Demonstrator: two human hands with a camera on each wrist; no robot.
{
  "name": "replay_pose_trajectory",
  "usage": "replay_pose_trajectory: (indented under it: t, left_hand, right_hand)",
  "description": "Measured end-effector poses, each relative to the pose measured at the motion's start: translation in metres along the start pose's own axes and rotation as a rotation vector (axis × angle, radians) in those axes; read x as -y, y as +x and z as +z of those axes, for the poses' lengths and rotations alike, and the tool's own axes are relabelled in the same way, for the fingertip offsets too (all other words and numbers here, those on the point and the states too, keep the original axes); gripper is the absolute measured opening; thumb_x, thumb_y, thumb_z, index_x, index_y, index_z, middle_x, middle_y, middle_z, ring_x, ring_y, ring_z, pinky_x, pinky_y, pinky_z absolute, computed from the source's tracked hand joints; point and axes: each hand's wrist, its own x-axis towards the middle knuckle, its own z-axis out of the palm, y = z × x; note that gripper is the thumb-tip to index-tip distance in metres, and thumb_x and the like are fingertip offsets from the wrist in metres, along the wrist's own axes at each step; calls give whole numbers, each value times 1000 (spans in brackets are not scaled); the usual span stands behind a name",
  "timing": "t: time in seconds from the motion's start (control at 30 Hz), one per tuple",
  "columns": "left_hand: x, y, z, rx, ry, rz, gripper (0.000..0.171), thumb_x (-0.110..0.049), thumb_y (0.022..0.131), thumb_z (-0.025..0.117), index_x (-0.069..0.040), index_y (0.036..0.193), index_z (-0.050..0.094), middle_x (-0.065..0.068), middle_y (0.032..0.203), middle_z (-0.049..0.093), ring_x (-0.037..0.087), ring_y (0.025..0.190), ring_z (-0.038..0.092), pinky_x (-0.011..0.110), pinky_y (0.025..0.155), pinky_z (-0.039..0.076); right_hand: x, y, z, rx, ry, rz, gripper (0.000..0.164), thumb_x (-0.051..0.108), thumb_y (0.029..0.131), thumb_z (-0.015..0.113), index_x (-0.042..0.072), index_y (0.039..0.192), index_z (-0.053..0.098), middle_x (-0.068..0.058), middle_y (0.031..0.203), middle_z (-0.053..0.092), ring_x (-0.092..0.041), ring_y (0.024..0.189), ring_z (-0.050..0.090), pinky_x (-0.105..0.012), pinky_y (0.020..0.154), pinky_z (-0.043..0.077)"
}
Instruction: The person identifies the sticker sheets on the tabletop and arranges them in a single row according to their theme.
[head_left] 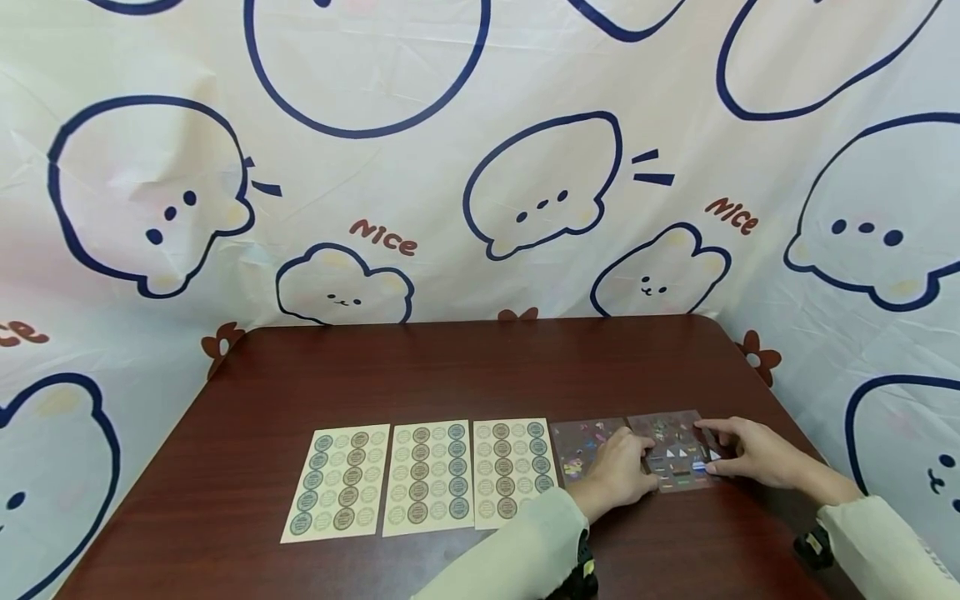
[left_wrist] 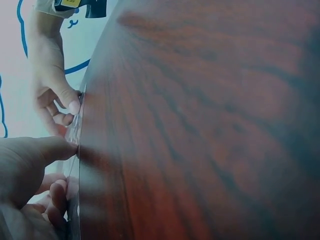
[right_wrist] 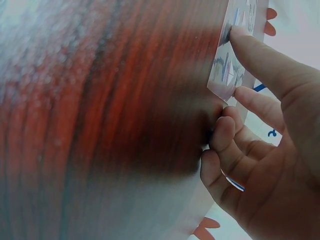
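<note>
A clear sheet of small stickers [head_left: 678,454] lies close over the dark table, between the two hands. My left hand [head_left: 621,471] has its thumb and fingertips at the sheet's left edge, the thumb stretched out in the left wrist view. Along the right edge, my right hand [head_left: 757,454] touches the sheet with thumb and index finger spread apart; its other fingers are bent in the right wrist view. Beside it on the left, another clear sticker sheet [head_left: 564,442] with colourful figures is partly covered by my left hand.
Three cream sheets of round stickers stand in a row to the left: a far-left sheet [head_left: 324,487], a middle sheet [head_left: 402,479] and a right sheet [head_left: 486,467], partly behind my left sleeve. The brown table [head_left: 450,371] meets a printed cloth [head_left: 435,192] behind.
</note>
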Motion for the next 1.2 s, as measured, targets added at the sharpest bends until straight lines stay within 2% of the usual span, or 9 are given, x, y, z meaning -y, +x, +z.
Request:
replay_pose_trajectory:
  t: [0.23, 0.53, 0.83, 0.97, 1.2]
  left_hand:
    - [0, -1, -1, 4, -1, 4, 46, -32, 82, 83, -25, 126, 71, -14, 99, 63, -3, 89, 54, 14, 79, 45]
    - [0, -3, -2, 10, -53, 21, 43, -27, 85, 82, -25, 126, 71, -12, 100, 63, -4, 85, 53, 11, 75, 44]
    - [1, -4, -4, -34, -122, 41, 34, -20, 84, 80, -23, 118, 73, -13, 93, 61, -5, 82, 49, 9, 73, 42]
    - [2, -5, -8, -58, -168, 54, 32, -20, 85, 78, -21, 117, 73, -12, 89, 61, -4, 79, 49, 10, 72, 41]
    - [12, -9, -16, -66, -258, 67, 22, -20, 92, 72, -17, 113, 74, -11, 87, 62, -3, 75, 48, 13, 73, 42]
  right_hand:
    - [-1, 0, 0, 16, 37, -6, 67, 26, 82, 83, -3, 137, 58, -1, 84, 50, -3, 61, 40, -23, 55, 37]
    - [-6, -1, 2, -2, 97, 2, 67, 25, 82, 84, -2, 137, 57, -3, 89, 51, -4, 58, 40, -23, 54, 37]
    - [-8, -1, -4, 20, 136, 24, 65, 27, 86, 80, -4, 137, 55, -3, 89, 54, -5, 58, 45, -23, 54, 42]
    - [-6, -1, -4, -9, 124, 44, 62, 31, 89, 77, -4, 136, 57, -2, 87, 57, -4, 60, 47, -23, 54, 42]
    - [2, 0, -3, -102, 101, 50, 50, 29, 95, 71, -3, 131, 60, 0, 81, 56, -2, 64, 49, -24, 57, 40]
